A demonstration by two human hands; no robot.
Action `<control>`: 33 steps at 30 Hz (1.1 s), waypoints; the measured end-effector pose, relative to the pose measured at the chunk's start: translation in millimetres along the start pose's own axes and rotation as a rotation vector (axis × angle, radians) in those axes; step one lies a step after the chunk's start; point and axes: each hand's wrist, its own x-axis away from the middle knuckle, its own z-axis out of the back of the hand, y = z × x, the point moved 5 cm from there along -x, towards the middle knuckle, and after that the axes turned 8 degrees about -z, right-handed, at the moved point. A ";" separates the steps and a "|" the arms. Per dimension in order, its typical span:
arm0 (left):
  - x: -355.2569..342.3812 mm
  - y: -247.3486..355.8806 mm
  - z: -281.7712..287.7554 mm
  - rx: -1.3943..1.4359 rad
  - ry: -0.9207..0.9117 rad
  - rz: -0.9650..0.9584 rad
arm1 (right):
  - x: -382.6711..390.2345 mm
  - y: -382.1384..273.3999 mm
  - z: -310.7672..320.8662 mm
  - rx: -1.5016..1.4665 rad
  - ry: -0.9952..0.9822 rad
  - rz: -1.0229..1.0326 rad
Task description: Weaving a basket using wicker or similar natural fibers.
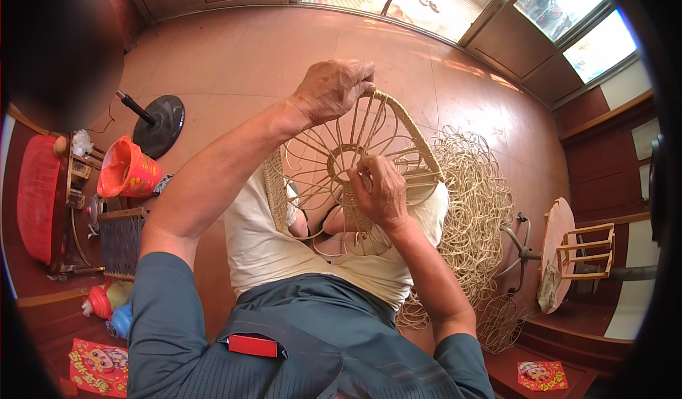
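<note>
A round basket (pixel 415 140) of pale straw cord rests across my lap, with a braided rim and thin spokes running to a small ring at its middle. My left hand (pixel 337 90) is closed on the far part of the rim. Close to the middle ring, my right hand (pixel 380 189) is closed with its fingertips pinched together among the spokes. What those fingertips hold is hidden. Woven cord bands hang at the left side of the basket and below my right hand. My knees and feet show partly through the spokes.
A big tangled heap of straw cord (pixel 472 214) lies on the floor by my right leg. To the left are a red bucket (pixel 128 168), a round black stand base (pixel 160 126) and a dark woven stool (pixel 122 241). A round stool (pixel 558 246) stands at the right, near a small wooden rack (pixel 590 251).
</note>
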 end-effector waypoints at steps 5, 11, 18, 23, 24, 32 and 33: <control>4.2 22.8 21.9 0.061 0.021 -0.003 | -3.0 -10.6 33.6 0.104 0.075 0.119; 11.2 30.8 30.9 0.108 0.034 0.021 | -55.2 -23.6 105.4 0.108 0.385 0.102; 13.8 50.1 41.2 0.156 0.018 0.054 | -88.3 -39.2 104.9 -0.003 0.253 -0.056; 18.6 66.0 51.4 0.149 0.059 -0.015 | -91.6 -51.9 92.6 -0.151 0.136 -0.132; 18.8 69.6 53.1 0.144 0.072 -0.039 | -91.3 -54.0 91.7 -0.195 0.106 -0.160; 26.8 88.2 60.2 0.096 0.103 -0.098 | -73.1 -68.4 89.0 -0.109 0.185 -0.001; 31.1 90.2 60.5 0.111 0.104 -0.093 | -69.9 -70.3 88.9 -0.104 0.188 -0.008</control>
